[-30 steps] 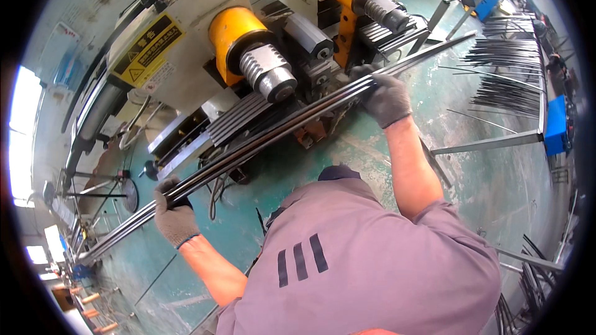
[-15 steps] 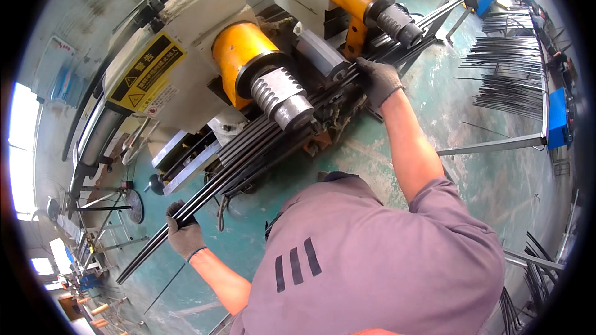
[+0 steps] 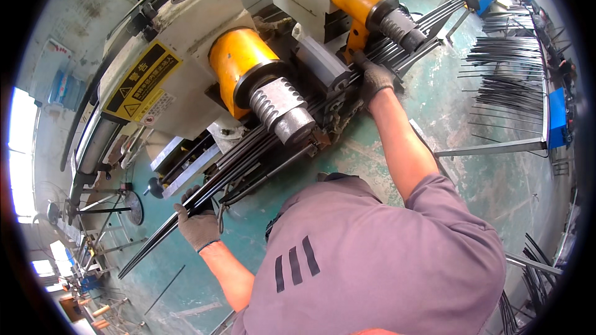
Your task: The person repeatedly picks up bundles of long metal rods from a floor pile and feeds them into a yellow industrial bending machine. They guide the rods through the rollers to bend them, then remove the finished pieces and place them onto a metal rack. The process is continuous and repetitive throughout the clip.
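Long, thin dark metal rods run diagonally from lower left to upper right, along the front of a machine. My left hand, in a grey-brown work glove, cradles the bundle near its lower-left end, thumb on one side and fingers on the other. Farther along, my gloved right hand is closed round rods beside a grey block; its fingertips are partly hidden. Between my hands, a ribbed steel shaft on an orange cylinder overhangs the rods and covers part of them.
A second orange cylinder with a ribbed shaft projects at the upper right. A rack on the right carries many dark rods. A yellow-black label marks the machine body. One loose rod lies on the green floor.
My left hand has slid rightward along the bundle, its thumb now apart. The rods have shifted up toward the machine and spread. My right hand has moved slightly left and down.
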A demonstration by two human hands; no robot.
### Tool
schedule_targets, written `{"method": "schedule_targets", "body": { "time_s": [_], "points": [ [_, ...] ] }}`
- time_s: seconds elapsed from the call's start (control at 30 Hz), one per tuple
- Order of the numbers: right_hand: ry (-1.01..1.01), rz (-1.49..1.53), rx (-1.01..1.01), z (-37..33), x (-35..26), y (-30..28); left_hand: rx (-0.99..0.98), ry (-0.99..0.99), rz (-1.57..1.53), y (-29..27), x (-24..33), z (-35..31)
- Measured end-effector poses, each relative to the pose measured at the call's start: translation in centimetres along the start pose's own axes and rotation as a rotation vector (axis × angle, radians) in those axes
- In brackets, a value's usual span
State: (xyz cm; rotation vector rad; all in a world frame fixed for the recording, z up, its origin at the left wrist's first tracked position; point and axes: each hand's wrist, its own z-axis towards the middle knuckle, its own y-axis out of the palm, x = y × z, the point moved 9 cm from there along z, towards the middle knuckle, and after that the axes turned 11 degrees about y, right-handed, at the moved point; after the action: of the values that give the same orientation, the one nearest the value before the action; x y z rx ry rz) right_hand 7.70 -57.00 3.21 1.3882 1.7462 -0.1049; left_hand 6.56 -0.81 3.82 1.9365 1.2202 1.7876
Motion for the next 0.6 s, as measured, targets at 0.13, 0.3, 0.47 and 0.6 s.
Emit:
{"method": "schedule_targets", "body": {
  "time_s": [0.13,0.3,0.47,0.6],
  "points": [
    [-0.075,0.037,-0.002,2.2,-1.6,-0.6,0.079,0.041,-0.069,-4.3,1.2,3.7],
    [-0.133,0.015,0.024,1.3,-1.5,-0.9,0.234,0.092,0.069,-4.0,1.0,3.0],
    [-0.149,-0.308,0.024,-1.0,3.2,0.0,0.098,0.195,0.501,-0.4,-1.5,0.9],
    [0.001,-0.144,-0.106,0.7,2.3,0.2,0.12,0.005,0.03,-0.5,-2.8,1.2]
  ]
}}
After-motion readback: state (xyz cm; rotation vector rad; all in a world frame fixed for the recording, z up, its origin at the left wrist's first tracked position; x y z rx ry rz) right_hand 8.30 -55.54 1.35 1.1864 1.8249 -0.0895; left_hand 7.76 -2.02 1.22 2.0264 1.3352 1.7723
